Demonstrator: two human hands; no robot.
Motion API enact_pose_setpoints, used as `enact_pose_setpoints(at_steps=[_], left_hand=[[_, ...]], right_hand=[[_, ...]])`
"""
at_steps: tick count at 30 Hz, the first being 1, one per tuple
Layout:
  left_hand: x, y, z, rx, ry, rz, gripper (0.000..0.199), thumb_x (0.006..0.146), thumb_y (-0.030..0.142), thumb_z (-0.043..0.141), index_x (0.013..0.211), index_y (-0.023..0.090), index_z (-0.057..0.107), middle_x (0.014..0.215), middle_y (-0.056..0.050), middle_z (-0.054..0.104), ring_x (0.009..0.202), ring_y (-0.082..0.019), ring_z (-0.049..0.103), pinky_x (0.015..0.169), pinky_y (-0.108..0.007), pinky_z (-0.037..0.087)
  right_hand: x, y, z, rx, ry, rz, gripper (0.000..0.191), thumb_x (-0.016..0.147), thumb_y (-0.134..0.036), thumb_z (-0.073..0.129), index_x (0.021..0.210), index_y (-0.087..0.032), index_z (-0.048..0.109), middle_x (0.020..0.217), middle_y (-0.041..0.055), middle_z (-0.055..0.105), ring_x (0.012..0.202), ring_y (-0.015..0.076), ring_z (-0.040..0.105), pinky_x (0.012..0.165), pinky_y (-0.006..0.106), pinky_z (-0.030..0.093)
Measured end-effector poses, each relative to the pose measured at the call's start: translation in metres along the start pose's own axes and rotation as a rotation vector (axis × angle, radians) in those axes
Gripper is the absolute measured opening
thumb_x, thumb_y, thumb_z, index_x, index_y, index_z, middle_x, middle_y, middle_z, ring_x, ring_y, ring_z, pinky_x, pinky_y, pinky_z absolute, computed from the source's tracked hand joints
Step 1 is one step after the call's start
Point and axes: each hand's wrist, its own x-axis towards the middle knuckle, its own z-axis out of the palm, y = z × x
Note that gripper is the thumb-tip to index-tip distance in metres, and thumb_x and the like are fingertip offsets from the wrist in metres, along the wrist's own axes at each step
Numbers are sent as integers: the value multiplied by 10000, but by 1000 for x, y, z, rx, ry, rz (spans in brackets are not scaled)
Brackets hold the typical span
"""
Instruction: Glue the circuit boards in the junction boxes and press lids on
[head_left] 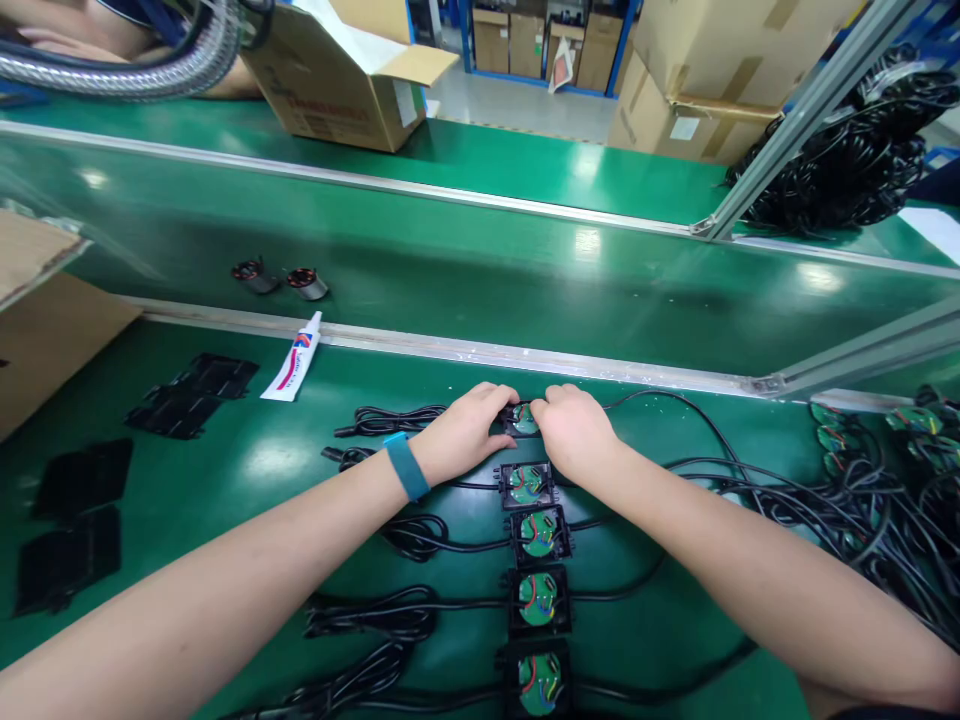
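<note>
Both hands are at the farthest black plastic housing point(523, 420), which has a round green circuit board inside. My left hand point(480, 415), with a teal band at the wrist, curls its fingers and thumb around the housing's left side. My right hand point(574, 428) is closed at its right edge, its fingertips partly hidden. Towards me, more open housings stand in a column: one point(526, 485) just below my hands, then another point(540, 534), then others point(538, 600). Each carries a green board with coloured wires, and black cables leave both sides.
Several black covers point(191, 395) lie at the left, beside a white tube point(294, 360). A cable heap with boards point(847, 500) fills the right. A cardboard box point(60, 320) stands far left. Behind the metal rail point(465, 350) are two motor-like coils point(307, 283) and an open carton point(337, 90); another person's arm shows.
</note>
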Motion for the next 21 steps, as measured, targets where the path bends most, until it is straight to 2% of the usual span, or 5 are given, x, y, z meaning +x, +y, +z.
enact_pose_setpoints(at_steps=[4,11,17,21], left_hand=[[0,-2,1,-12,15,0,542,714,192,836,1172,217,547,1134,-71,629,1069,-247,617,955,-430,535],[0,0,1,-24,15,8,524,722,191,832,1163,204,549,1134,-73,636,1094,-247,615,957,-412,536],[0,-1,1,11,-24,5,497,758,198,796,1176,191,528,1164,-94,615,1095,-255,612,985,-439,514],[1,-1,0,18,-53,12,458,771,213,783,1155,208,535,1145,-83,612,1092,-253,609,975,-445,511]], right_hand=[[-1,-6,-2,-20,-20,12,273,912,-135,482,1076,-136,700,985,164,630,974,291,582,770,367,427],[1,-1,1,-3,-46,-76,313,978,-193,432,1141,-179,698,979,130,627,948,260,564,775,357,402],[-8,-8,5,-33,-14,11,295,953,-157,454,1132,-132,687,978,165,613,949,278,535,766,373,369],[-9,4,9,-36,21,-125,309,981,-155,420,1098,-152,707,927,136,593,900,253,489,757,365,330]])
